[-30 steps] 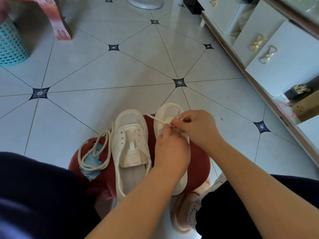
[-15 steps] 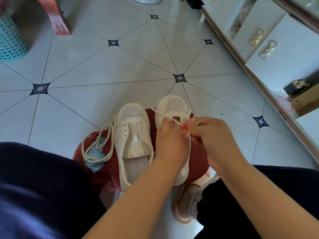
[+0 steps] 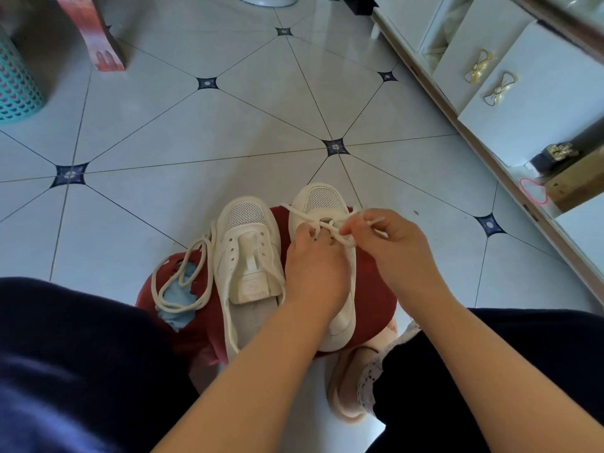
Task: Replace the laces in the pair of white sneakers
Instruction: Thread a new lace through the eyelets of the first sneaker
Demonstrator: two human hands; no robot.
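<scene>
Two white sneakers sit side by side on a red stool on the tiled floor. I see my left hand on the right sneaker, pinching its lace at the eyelets. My right hand pinches the same lace's free end. A loose lace lies coiled beside the left sneaker.
</scene>
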